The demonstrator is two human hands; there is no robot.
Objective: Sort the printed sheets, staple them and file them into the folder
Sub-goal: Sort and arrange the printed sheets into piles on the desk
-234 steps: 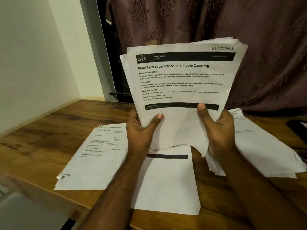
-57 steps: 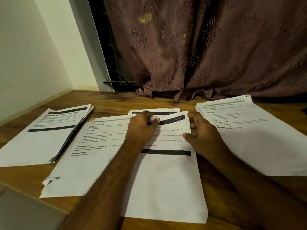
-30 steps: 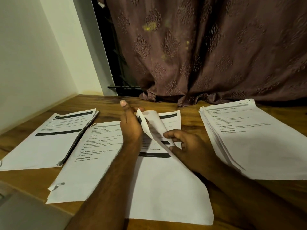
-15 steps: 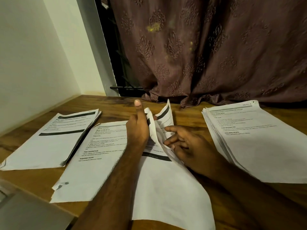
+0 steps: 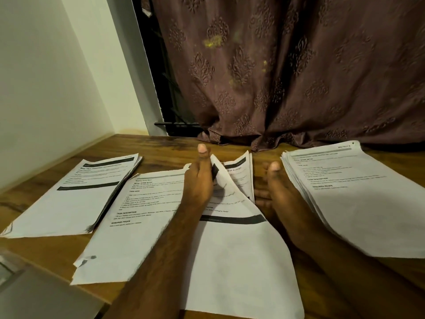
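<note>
Printed sheets lie in groups on the wooden table (image 5: 147,146). A stack (image 5: 76,199) sits at the left and a thicker stack (image 5: 358,203) at the right. Between them lie a single sheet (image 5: 138,226) and a centre sheet (image 5: 234,261) with a black bar. My left hand (image 5: 197,183) grips the far edge of the centre sheet and curls it upward, thumb pointing up. Beside that sheet's right edge my right hand (image 5: 276,192) reaches its straight fingers under the raised paper. Another printed page (image 5: 240,173) shows beneath the lifted edge.
A grey flat object (image 5: 34,295) lies at the near left corner; I cannot tell what it is. A patterned brown curtain (image 5: 287,77) hangs behind the table, and a pale wall (image 5: 46,88) runs along the left side.
The stack I held up now lies at the left. In the last second my left hand lifted the centre sheet's far edge higher, and my right hand moved right and slid its fingers beneath it.
</note>
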